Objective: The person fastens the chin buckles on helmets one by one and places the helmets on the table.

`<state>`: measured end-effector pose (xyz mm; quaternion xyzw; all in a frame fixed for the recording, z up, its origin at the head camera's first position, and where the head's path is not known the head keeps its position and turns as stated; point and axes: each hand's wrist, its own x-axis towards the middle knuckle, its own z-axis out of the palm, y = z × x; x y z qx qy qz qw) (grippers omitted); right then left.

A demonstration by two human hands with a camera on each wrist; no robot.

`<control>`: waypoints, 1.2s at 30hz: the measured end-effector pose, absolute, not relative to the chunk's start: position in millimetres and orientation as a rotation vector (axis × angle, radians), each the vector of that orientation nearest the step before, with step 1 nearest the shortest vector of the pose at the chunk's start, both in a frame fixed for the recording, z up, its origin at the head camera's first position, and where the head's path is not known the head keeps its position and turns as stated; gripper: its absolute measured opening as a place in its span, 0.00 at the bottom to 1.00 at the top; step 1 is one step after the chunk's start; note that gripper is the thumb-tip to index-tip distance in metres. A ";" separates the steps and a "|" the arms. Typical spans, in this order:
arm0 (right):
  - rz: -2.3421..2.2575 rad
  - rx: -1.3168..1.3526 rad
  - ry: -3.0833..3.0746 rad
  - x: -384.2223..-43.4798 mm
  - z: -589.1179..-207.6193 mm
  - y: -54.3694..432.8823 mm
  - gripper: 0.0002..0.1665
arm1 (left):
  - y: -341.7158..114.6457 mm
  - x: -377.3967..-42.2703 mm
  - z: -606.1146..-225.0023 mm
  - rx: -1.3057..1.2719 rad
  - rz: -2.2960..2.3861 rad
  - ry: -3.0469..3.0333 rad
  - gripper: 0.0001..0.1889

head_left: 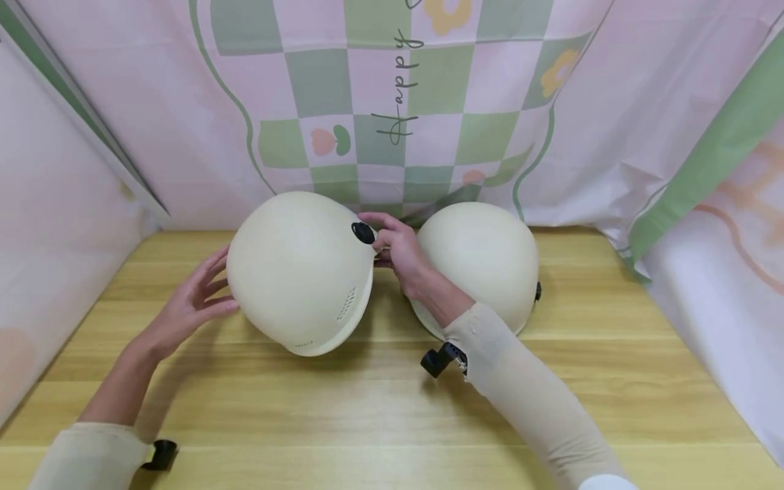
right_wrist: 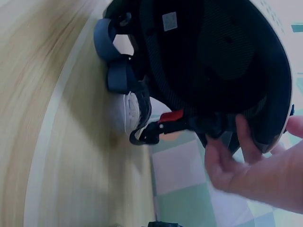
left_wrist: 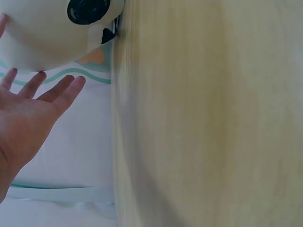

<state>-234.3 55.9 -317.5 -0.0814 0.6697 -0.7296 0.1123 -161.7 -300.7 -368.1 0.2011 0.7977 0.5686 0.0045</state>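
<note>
A cream helmet is tilted on its side at centre left, with a round black fitting on its shell. My left hand lies along its left side, fingers spread and fairly straight, fingertips at the shell. At the opposite rim my right hand grips the edge, some fingers inside. The right wrist view shows the dark lining, a strap and a black buckle with a red part hanging from the opening. In the left wrist view the left hand touches the shell's underside.
A second cream helmet sits dome up on the wooden table, just right of and partly behind my right forearm. A patterned curtain hangs behind the table's far edge, and more cloth borders the left side.
</note>
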 end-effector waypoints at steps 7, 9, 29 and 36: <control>-2.206 -0.333 1.876 -233.3 -324.7 53.4 0.25 | -299.8 -162.4 -367.5 0.580 1.694 2.563 0.45; -2.208 -0.367 1.861 -232.5 -326.8 52.7 0.23 | -299.1 -162.6 -367.4 0.576 1.684 2.569 0.45; -1.673 -0.431 2.240 -235.7 -332.5 55.8 0.57 | -300.9 -166.4 -372.9 0.663 1.824 2.345 0.38; -1.633 -0.385 2.240 -237.2 -338.6 53.8 0.59 | -299.6 -168.8 -372.1 0.609 1.836 2.413 0.35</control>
